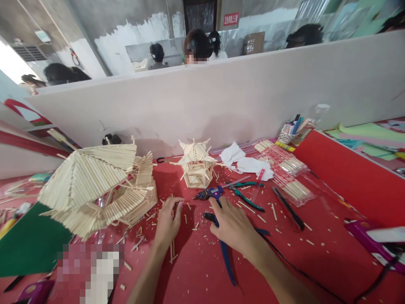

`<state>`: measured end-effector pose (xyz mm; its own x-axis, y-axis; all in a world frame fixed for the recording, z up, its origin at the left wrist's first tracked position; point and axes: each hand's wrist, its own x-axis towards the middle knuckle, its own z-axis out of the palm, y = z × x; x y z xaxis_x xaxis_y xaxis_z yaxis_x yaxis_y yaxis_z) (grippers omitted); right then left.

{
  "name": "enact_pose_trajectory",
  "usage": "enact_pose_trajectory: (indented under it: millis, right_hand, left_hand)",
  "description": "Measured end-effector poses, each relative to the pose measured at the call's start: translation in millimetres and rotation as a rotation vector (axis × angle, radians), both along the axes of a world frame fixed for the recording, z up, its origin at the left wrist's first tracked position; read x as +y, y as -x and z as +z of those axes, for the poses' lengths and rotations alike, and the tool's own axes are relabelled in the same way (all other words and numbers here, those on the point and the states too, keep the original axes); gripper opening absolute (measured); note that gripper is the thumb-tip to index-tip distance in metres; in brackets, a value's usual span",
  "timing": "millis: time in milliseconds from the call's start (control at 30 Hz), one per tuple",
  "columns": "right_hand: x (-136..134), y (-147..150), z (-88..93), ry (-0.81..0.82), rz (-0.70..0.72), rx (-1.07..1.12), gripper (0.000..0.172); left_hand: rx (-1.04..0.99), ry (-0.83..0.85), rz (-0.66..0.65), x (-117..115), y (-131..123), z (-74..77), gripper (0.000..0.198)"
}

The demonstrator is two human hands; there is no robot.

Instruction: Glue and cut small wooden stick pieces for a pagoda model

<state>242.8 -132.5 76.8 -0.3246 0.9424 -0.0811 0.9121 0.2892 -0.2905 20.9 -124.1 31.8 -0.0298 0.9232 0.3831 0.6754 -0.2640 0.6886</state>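
Observation:
My left hand (168, 221) is low over the red tabletop, thumb and forefinger brought together at the tips; what is between them is too small to tell. Loose wooden sticks (172, 252) lie under and beside it. My right hand (232, 223) is closed around a blue glue gun (215, 193) with a small red light on, its nozzle pointing left. Just behind the hands stands a small stick-built pavilion (198, 169) with a pointed roof. To the left is a larger stick pavilion model (91, 181), its big roof tilted.
Green-handled pliers (248, 198), a black pen-like tool (288, 209) and bagged stick bundles (287, 173) lie to the right. White tissue (245, 160) is crumpled behind. A red board (351, 177) and a pale partition (202, 101) bound the table; people sit beyond. Stick scraps are scattered about.

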Motion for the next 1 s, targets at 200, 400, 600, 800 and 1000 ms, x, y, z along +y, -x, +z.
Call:
enact_pose_trajectory:
  millis: [200, 400, 600, 800, 1000]
  right_hand:
    - [11.4, -13.2, -6.2, -0.168, -0.050, -0.033, 0.062]
    - [25.5, -31.6, -18.0, -0.204, -0.121, -0.113, 0.065]
    - [28.3, -31.6, -19.8, -0.303, -0.079, -0.040, 0.052]
    - [22.8, -6.3, -20.4, -0.247, 0.158, 0.309, 0.032]
    - [10.2, 16.9, -32.4, -0.132, 0.306, 0.509, 0.041]
  left_hand:
    - [0.059, 0.012, -0.040, 0.2, 2.0, -5.5, 0.023]
    - [0.080, 0.026, -0.071, -0.2, 2.4, -3.2, 0.023]
    - [0.050, 0.053, -0.068, -1.7, 1.9, -1.2, 0.020]
    - [-0.136, 0.170, -0.176, -2.1, -0.8, -3.4, 0.020]
    - [-0.267, 0.137, -0.290, -3.1, -10.5, 5.9, 0.020]
